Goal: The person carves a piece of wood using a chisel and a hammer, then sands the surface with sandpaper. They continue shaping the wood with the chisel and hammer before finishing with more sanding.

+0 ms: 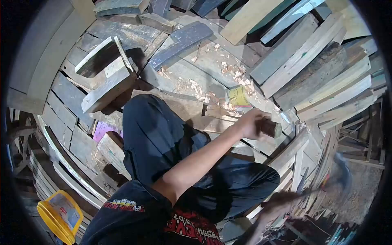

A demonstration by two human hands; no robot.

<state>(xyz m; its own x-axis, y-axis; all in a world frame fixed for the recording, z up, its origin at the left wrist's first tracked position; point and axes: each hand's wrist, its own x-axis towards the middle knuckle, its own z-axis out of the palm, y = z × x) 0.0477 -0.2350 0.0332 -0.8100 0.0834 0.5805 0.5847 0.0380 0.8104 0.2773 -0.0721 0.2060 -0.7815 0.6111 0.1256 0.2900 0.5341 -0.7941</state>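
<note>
My left hand is closed around a short, dark piece of wood, whose pale cut end points right. It is held above the plank floor, just beyond my bent knee. At the lower right, my right hand is smeared by motion. It grips a long-handled tool with a greyish head, too blurred for me to tell its exact kind. Pale wood chips lie scattered on the boards past my left hand. Near them is a yellow printed scrap or container.
Stacked boards crowd the upper right. On the left stand a nailed wooden frame and a yellow bucket. A dark curved board lies ahead. Thin offcuts lie at the right, by a drop in the floor.
</note>
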